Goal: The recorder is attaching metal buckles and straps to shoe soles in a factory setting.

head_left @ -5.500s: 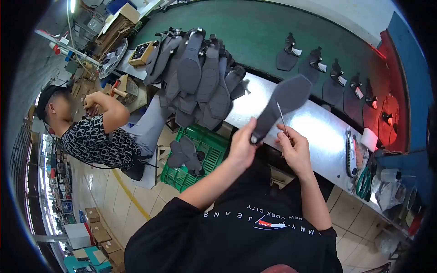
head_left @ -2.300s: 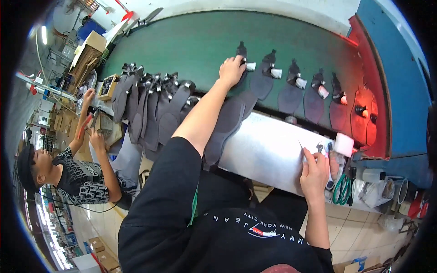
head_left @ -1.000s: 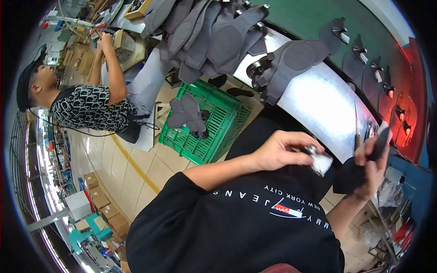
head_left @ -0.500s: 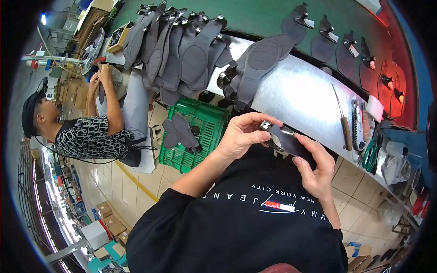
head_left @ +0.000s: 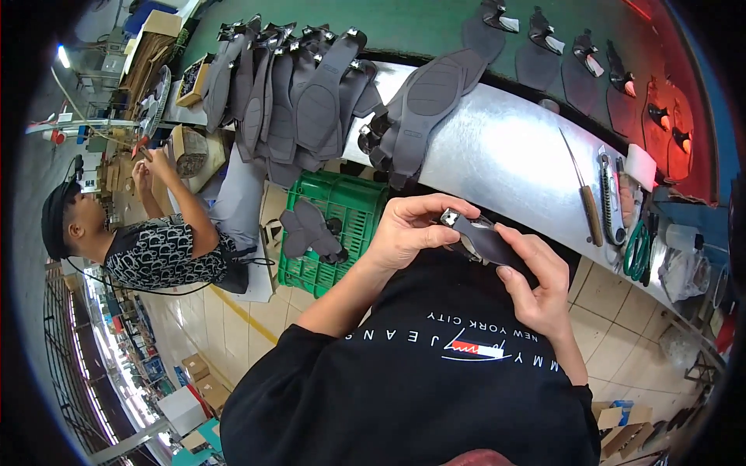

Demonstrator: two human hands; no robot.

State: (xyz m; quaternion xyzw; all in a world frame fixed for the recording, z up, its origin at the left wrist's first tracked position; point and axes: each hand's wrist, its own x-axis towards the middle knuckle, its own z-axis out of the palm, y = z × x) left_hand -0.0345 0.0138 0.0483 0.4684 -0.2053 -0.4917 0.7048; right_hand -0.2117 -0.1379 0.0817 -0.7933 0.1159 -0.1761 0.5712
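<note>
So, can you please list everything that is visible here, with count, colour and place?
small sole piece: one, dark grey, held between both hands
long soles: a stack, too many to count, grey, hanging over the steel bench edge
steel bench: one, silver, ahead
crate: one, green, on the floor below the bench
knife: one, brown handle, on the bench
conveyor belt: one, green, behind the bench
co-worker: one, patterned shirt, far left
left hand: on the piece
right hand: on the piece

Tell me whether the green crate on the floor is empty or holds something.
Not empty: the green crate holds a few grey sole pieces lying inside.
</note>
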